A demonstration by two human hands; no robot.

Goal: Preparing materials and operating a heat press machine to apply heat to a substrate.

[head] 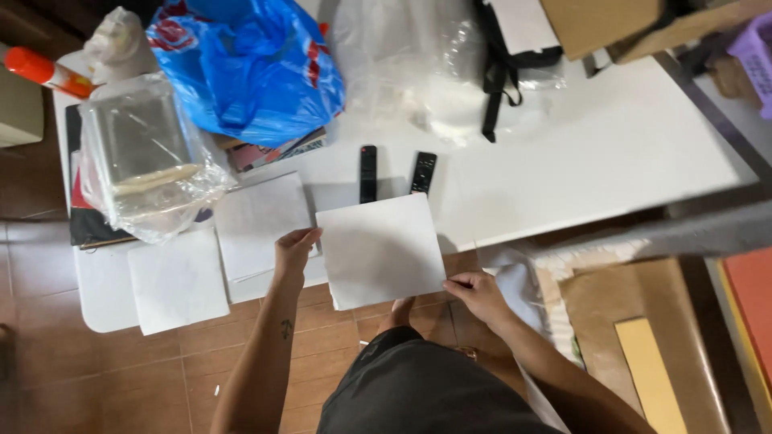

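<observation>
I hold a square white sheet of paper (pixel 378 249) over the near edge of the white table (pixel 611 153). My left hand (pixel 294 251) grips the sheet's left edge. My right hand (pixel 476 294) pinches its lower right corner. The sheet is flat and slightly tilted, and it partly overhangs the table edge. Left of it lie other white sheets: one (pixel 259 217) beside my left hand and one (pixel 177 281) further left that hangs over the table edge.
Two black remote controls (pixel 368 171) (pixel 423 172) lie just beyond the held sheet. A clear plastic box in a bag (pixel 145 157), a blue plastic bag (pixel 249 64), clear wrap (pixel 418 56) and a black strap (pixel 498 72) crowd the far side. Cardboard pieces (pixel 635 329) lean at the right on the tiled floor.
</observation>
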